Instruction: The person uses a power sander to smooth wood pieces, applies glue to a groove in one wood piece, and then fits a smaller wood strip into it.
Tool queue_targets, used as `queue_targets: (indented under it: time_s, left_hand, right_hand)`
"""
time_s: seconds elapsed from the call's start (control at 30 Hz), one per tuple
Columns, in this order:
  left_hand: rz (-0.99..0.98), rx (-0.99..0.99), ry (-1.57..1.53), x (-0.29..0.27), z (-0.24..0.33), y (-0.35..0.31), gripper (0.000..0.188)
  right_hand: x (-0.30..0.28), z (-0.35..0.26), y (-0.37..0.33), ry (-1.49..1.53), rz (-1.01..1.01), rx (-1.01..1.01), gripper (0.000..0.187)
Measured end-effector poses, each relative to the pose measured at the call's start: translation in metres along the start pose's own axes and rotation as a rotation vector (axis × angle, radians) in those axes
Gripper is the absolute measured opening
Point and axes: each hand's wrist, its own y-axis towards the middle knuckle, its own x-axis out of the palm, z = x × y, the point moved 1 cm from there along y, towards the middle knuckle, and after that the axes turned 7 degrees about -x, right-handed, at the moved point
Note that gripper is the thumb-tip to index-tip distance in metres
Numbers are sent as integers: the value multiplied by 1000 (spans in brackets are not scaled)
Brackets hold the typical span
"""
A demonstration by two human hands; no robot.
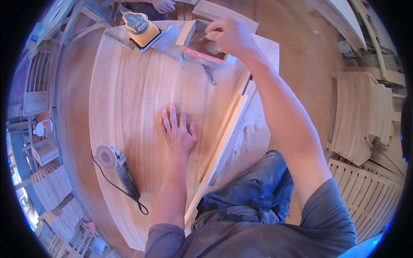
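Observation:
My left hand (177,136) lies flat on a broad pale wooden panel (137,90), fingers spread, holding nothing. Over an open cardboard box (202,56) at the panel's far end, my right hand (228,36) has its fingers pinched together. Whatever they may hold is too small to tell. Brownish loose material shows inside the red-and-white box, along with a pale lump. A metal blade-like tool (209,74) sticks out from beneath the box's near side. To its left are a yellow sander (144,34) and a greyish flat sheet (169,43).
An angle grinder (117,165) with a round disc and black cord rests on the panel's left part. Long wooden strips (226,133) run along the right side, near my legs. Wooden furniture parts (352,114) stand at the right. Another person's hand (163,5) appears at the far edge.

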Motion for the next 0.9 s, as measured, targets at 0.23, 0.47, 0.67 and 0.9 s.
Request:
queue_targets:
  time_s: [0.23, 0.47, 0.67, 0.9]
  left_hand:
    - [109, 54, 9, 5, 4, -1, 48]
    - [139, 87, 101, 20, -3, -3, 52]
    - [124, 85, 132, 19, -1, -4, 54]
    - [135, 101, 141, 22, -3, -5, 54]
  right_hand:
    - [-29, 28, -210, 358, 330, 459, 17]
    - [45, 19, -339, 486, 405, 726, 21]
    - [54, -6, -312, 374, 388, 718, 26]
    - [76, 0, -290, 272, 451, 462, 35]
